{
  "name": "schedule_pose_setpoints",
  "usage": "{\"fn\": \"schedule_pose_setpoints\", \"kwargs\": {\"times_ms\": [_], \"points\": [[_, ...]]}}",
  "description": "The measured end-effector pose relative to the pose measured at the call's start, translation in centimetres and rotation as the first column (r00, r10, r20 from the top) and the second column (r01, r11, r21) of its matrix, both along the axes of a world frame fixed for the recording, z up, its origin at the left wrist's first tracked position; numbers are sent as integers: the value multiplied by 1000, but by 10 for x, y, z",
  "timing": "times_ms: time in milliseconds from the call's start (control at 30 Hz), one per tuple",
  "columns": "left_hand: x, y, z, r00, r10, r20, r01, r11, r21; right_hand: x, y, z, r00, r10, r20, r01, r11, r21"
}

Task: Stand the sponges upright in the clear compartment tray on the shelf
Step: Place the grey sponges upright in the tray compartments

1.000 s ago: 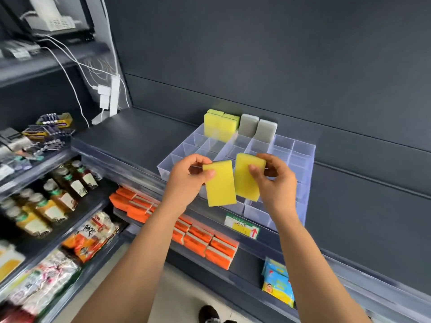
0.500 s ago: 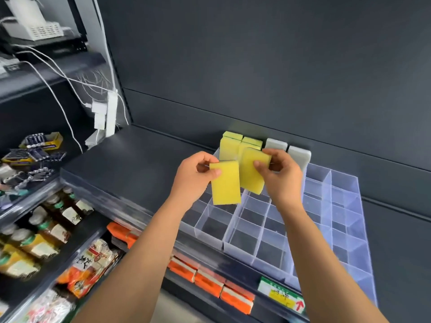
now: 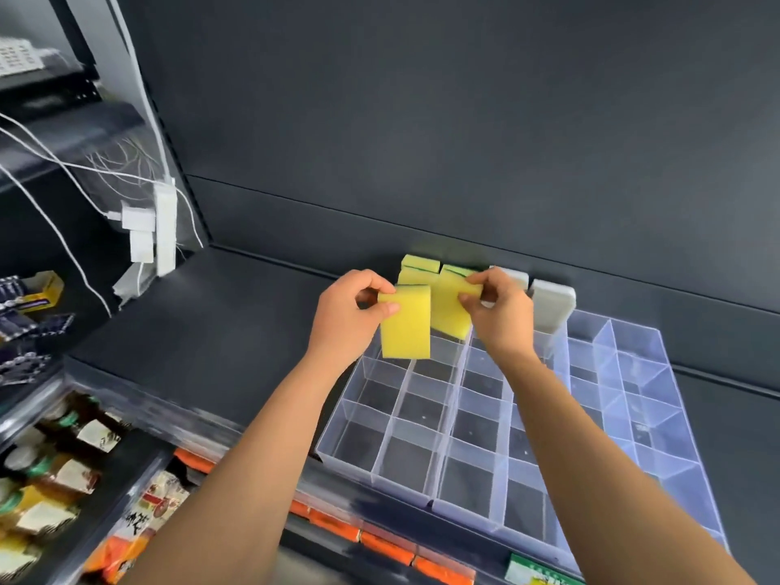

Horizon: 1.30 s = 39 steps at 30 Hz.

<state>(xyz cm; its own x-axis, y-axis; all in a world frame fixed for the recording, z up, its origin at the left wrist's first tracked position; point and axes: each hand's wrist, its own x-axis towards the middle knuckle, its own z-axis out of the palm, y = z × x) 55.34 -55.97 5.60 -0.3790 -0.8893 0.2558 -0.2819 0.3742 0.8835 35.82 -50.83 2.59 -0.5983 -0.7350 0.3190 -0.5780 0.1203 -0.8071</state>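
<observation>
Head view: left hand's (image 3: 344, 320) fingers (image 3: 386, 308) pinch a yellow sponge (image 3: 406, 327), right hand's (image 3: 502, 320) a second sponge (image 3: 447, 308), above tray (image 3: 382, 475).

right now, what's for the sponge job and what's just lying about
Job: yellow foam sponge in left hand; second yellow sponge in right hand; clear plastic compartment tray; upright yellow sponges and grey sponges at its back.
Lying about: white power strip; labelled bottles; orange packets.

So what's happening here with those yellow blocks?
A person is stocking a shelf. The left hand has a yellow sponge in its grip and the right hand a second yellow sponge, both held upright above the far end of the clear compartment tray. More yellow sponges and two grey sponges already stand along the back row; the nearer compartments are empty.
</observation>
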Motion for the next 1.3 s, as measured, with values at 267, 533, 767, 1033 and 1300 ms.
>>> {"fn": "schedule_pose_setpoints", "kwargs": {"times_ms": [267,533,767,1033,1300], "points": [[-10,-29,-2,999,-52,-16,49,991,-127,3,-11,-23,992,-59,-111,72,991,112],[-25,-50,-17,992,-104,64,115,976,-186,3,-15,-35,956,-77,-284,111,988,106],[-42,-65,-29,977,-141,160,182,941,-284,2,-12,-36,958,-75,-276,106,989,99],[-41,-75,-45,953,-166,253,236,931,-280,1,-11,-33,969,-59,-242,88,990,112],[-47,-76,-54,923,-112,368,229,929,-291,3,-13,-33,961,-77,-265,120,982,149]]}}
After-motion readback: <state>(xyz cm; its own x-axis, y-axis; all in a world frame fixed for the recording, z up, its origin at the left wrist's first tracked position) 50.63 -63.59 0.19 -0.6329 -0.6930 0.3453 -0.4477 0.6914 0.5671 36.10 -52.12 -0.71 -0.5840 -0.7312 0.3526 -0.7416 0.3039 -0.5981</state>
